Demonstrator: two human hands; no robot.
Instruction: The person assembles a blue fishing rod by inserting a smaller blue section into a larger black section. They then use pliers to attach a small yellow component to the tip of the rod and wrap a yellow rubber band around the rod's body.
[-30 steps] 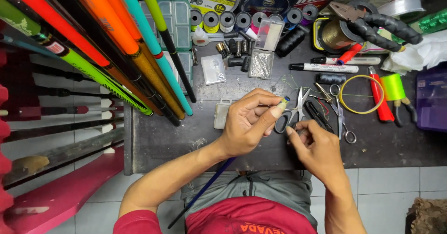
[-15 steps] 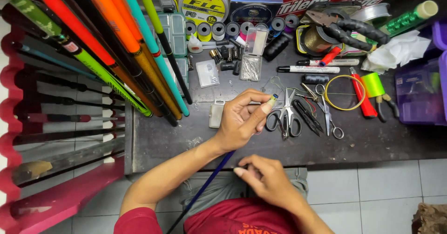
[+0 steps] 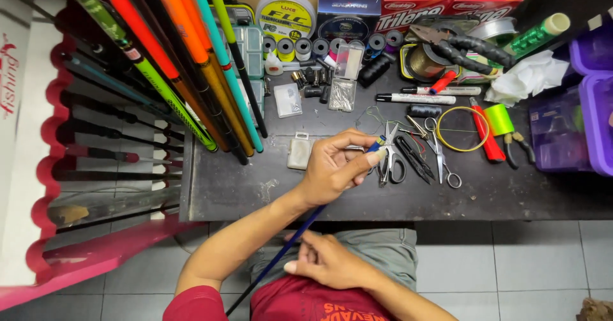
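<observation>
Blue rod [image 3: 287, 247] — both hands

Around the dark workbench [image 3: 511, 193], the count runs as follows. Two hands are in view: the left hand [image 3: 335, 168] over the bench and the right hand [image 3: 325, 263] below its front edge. One thin blue rod [image 3: 300, 231] runs between them. Two pairs of scissors [image 3: 391, 158] lie near the bench's middle, with one yellow ring [image 3: 464, 128] just to their right. One white marker pen [image 3: 415, 98] lies behind them. Two purple bins [image 3: 590, 104] sit at the bench's right end. One crumpled white cloth [image 3: 527, 75] lies beside those bins.
</observation>
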